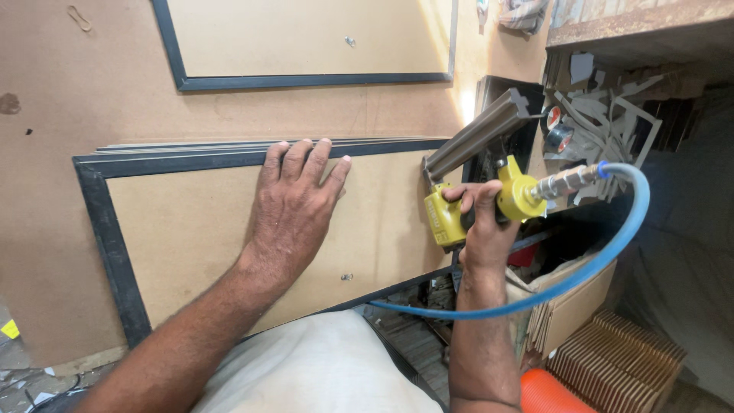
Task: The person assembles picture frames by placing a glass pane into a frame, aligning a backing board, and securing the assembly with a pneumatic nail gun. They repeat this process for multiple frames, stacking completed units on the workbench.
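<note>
My left hand (294,203) lies flat, fingers spread, on the brown backing board of a black picture frame (95,199), its fingertips on the frame's top rail. My right hand (482,222) grips a yellow pneumatic stapler (447,218) at the frame's right end. The tool's long grey magazine (478,134) slants up to the right. A blue air hose (604,260) loops from the tool's metal fitting down and back to the left. A small metal hanger (346,277) sits on the backing near the frame's lower rail.
A second black frame with brown backing (306,42) lies farther up on the brown work surface. Scrap pieces and tape rolls (562,138) crowd a shelf at right. Stacked brown boards (619,367) and an orange ribbed hose (547,394) are at lower right.
</note>
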